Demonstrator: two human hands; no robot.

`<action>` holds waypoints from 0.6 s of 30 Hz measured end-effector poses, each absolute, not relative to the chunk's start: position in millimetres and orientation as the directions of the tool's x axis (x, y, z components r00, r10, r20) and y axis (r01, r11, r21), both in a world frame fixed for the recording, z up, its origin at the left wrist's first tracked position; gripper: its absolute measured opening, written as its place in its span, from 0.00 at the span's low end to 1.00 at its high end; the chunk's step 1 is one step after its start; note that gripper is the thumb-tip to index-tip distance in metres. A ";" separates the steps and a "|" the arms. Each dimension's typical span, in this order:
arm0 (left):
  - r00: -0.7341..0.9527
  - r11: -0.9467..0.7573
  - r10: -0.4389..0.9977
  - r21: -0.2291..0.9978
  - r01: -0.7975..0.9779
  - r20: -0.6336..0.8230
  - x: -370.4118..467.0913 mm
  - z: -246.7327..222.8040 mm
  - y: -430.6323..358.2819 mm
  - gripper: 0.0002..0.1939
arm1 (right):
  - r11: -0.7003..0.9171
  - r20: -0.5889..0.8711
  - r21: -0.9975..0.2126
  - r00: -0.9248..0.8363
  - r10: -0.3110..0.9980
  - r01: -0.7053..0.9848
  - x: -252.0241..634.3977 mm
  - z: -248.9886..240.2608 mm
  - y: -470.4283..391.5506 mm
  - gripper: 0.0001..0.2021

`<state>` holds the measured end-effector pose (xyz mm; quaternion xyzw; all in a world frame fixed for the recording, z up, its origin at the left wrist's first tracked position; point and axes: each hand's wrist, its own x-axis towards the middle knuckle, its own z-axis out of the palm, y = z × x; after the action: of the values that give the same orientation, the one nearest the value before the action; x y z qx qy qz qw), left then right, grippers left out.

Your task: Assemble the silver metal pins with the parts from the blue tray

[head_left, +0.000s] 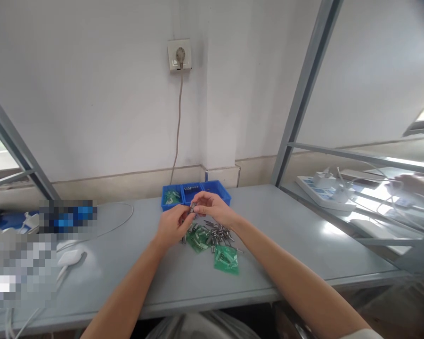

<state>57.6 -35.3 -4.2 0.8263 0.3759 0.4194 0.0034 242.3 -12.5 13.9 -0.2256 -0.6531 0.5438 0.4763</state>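
My left hand (173,224) and my right hand (215,208) meet over the middle of the table, fingertips pinched together. Between them is a small silvery metal part (193,207), too small and partly covered to name. Just below my hands lies a loose pile of small metal pieces (221,233), some of them rod-like. One green plastic bag (198,239) of similar pieces lies partly under my left hand. Nearer the table's front edge is another green plastic bag (226,260). Behind my hands stands a blue compartment tray (223,189); its left compartment holds green-bagged parts (172,197).
The grey table (286,245) ends at a front edge close to my body. A white adapter (69,257) with cables lies at left. Metal frame posts (305,89) rise on both sides. Beyond the right one are a power strip (325,192) and a blurred hand.
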 end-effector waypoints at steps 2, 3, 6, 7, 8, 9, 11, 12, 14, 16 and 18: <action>0.363 -0.726 0.606 0.307 0.615 0.707 57.0 -3.7 -35.4 0.13 | 0.310 0.385 -0.921 -0.435 0.814 -0.235 242.8 13.9 -11.8 0.16; 0.357 -0.729 0.600 0.306 0.612 0.716 56.6 -3.4 -35.4 0.13 | 0.313 0.384 -0.922 -0.432 0.816 -0.230 242.7 14.1 -11.9 0.16; 0.334 -0.730 0.589 0.307 0.611 0.735 55.1 -3.4 -35.2 0.14 | 0.316 0.372 -0.928 -0.436 0.820 -0.198 241.9 15.4 -13.8 0.15; 0.328 -0.727 0.590 0.309 0.613 0.737 54.7 -3.6 -35.3 0.15 | 0.317 0.369 -0.929 -0.437 0.820 -0.190 241.6 15.9 -14.6 0.14; 0.320 -0.722 0.596 0.318 0.614 0.736 54.3 -3.9 -35.3 0.14 | 0.319 0.369 -0.929 -0.435 0.821 -0.186 241.3 16.2 -15.4 0.14; 0.310 -0.717 0.607 0.335 0.612 0.732 54.0 -4.3 -35.5 0.14 | 0.323 0.370 -0.929 -0.430 0.823 -0.182 241.1 16.4 -15.9 0.14; 0.288 -0.707 0.630 0.380 0.596 0.721 53.6 -5.1 -35.8 0.12 | 0.329 0.373 -0.928 -0.421 0.827 -0.176 240.7 16.0 -16.1 0.14; 0.281 -0.706 0.635 0.393 0.589 0.720 53.5 -5.4 -35.9 0.12 | 0.330 0.374 -0.928 -0.416 0.829 -0.176 240.6 15.5 -15.9 0.14; 0.290 -0.717 0.622 0.379 0.585 0.727 53.5 -5.9 -35.8 0.12 | 0.326 0.372 -0.928 -0.417 0.830 -0.179 240.1 14.0 -15.0 0.14; 0.313 -0.731 0.595 0.336 0.594 0.741 53.7 -6.3 -35.4 0.12 | 0.322 0.371 -0.928 -0.423 0.827 -0.186 239.3 12.4 -14.3 0.14; 0.320 -0.736 0.582 0.316 0.599 0.748 54.2 -6.7 -34.8 0.12 | 0.324 0.373 -0.928 -0.428 0.823 -0.185 238.1 11.3 -14.1 0.14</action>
<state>54.2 -34.8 -6.7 0.8124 0.3635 0.4559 -0.0095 238.1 -14.1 11.3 -0.2422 -0.6593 0.5285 0.4767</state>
